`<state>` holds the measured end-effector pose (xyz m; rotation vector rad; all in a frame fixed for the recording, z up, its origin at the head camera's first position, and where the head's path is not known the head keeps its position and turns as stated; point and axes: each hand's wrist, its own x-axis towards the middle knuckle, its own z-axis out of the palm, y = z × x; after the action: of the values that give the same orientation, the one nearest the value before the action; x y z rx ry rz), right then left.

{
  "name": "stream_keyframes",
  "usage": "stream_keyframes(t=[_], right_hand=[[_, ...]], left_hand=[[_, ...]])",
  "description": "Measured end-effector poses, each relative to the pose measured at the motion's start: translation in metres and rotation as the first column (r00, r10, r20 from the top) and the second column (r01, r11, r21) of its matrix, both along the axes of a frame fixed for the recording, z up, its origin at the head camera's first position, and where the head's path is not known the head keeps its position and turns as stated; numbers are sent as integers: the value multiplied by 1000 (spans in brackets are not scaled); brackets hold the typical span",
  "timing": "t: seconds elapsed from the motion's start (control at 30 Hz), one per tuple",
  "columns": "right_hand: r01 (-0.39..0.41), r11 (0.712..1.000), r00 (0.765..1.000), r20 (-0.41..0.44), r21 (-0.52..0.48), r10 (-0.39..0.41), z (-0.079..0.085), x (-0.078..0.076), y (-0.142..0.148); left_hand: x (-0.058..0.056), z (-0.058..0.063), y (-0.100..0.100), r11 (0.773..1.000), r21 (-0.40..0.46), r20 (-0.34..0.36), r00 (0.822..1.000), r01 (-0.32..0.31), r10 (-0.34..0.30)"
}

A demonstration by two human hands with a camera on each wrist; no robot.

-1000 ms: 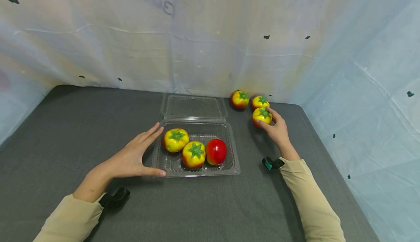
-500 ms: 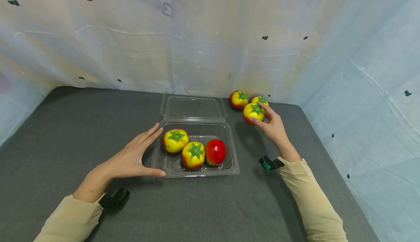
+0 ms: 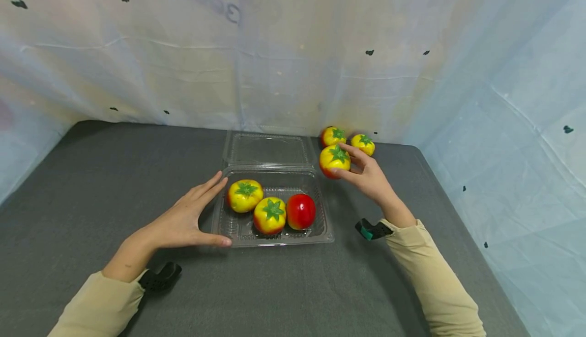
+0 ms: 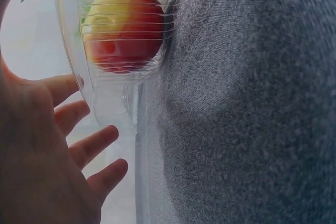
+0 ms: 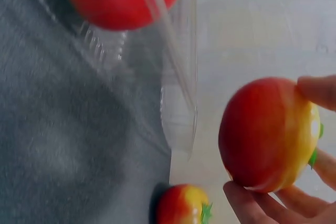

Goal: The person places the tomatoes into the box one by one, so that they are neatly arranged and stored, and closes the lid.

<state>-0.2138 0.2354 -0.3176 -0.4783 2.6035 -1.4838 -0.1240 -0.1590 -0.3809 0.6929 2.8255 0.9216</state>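
My right hand (image 3: 372, 178) holds a yellow-and-red toy persimmon (image 3: 334, 161) with a green leafy top, between thumb and fingers. It hangs in the air to the right of a clear plastic clamshell box (image 3: 326, 227). Inside the box sit two yellow-and-red persimmons (image 3: 245, 195) and one with its red side up (image 3: 301, 212). Spread around the box's left side, my left hand (image 3: 180, 221) has straight fingers, the fingertips at the rim in the left wrist view. In the right wrist view the held persimmon (image 5: 265, 135) is apart from the box.
Two more persimmons (image 3: 363, 145) stand at the back of the grey table (image 3: 274, 291), by the plastic sheet wall (image 3: 293, 72). The box's lid (image 3: 270, 149) lies folded back behind it. Another sheet (image 3: 526, 174) hangs along the right side.
My right hand has lifted the persimmon off the table and carried it left, nearer the box. The left hand stays where it was.
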Motion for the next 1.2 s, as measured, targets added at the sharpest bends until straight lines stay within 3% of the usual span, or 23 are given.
stream_keyframes(t=[0.4, 0.7, 1.03, 1.2], right_hand=[[-200, 979, 980, -6, 37, 200, 2, 5, -21], [-340, 933, 939, -12, 113, 344, 2, 3, -39], [-426, 877, 903, 38, 223, 429, 1, 1, -65], [-474, 850, 878, 44, 232, 477, -4, 1, -75]], left_hand=[[0, 1, 0, 1000, -5, 11, 1000, -8, 8], [0, 0, 0, 1000, -1, 7, 1000, -8, 8], [1, -1, -1, 1000, 13, 14, 1000, -4, 3], [1, -1, -1, 1000, 9, 15, 1000, -9, 9]])
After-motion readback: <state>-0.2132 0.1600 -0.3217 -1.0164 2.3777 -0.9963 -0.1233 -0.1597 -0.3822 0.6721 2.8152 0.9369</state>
